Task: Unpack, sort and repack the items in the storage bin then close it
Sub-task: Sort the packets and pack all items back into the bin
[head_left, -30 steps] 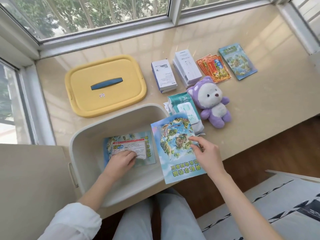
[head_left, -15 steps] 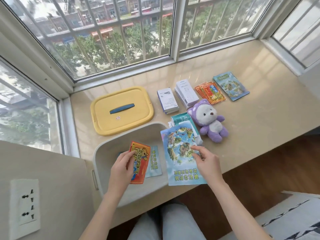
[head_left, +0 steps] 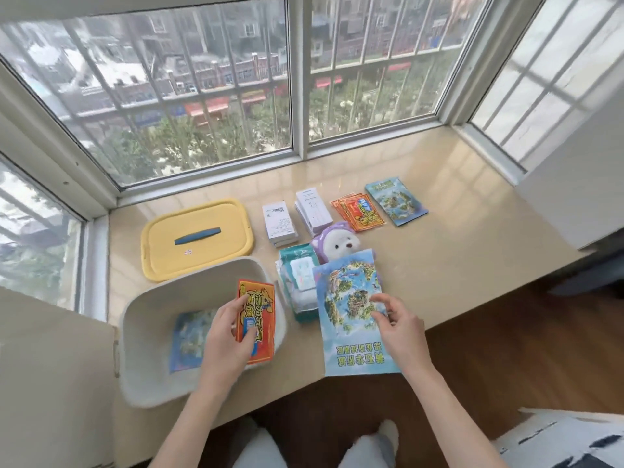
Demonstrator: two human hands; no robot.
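My left hand (head_left: 223,336) pinches an orange packet (head_left: 258,315) over the open storage bin (head_left: 202,282) beneath it. My right hand (head_left: 398,329) grips a blue map leaflet (head_left: 351,312). I judge the floppy leaflet could slip or nudge the plush toy (head_left: 337,243) just beyond that hand.

Home interior, bay-window nook. Beige stone window ledge (head_left: 456,231) serves as the work surface. Barred windows (head_left: 202,96) on three sides look down on trees and residential blocks. Wood-plank floor (head_left: 506,349) below, patterned rug (head_left: 557,440) at lower right. Household stuff on the ledge: plush toy (head_left: 341,243), plastic storage bin (head_left: 189,295), yellow lid (head_left: 196,255), small boxes and leaflets.
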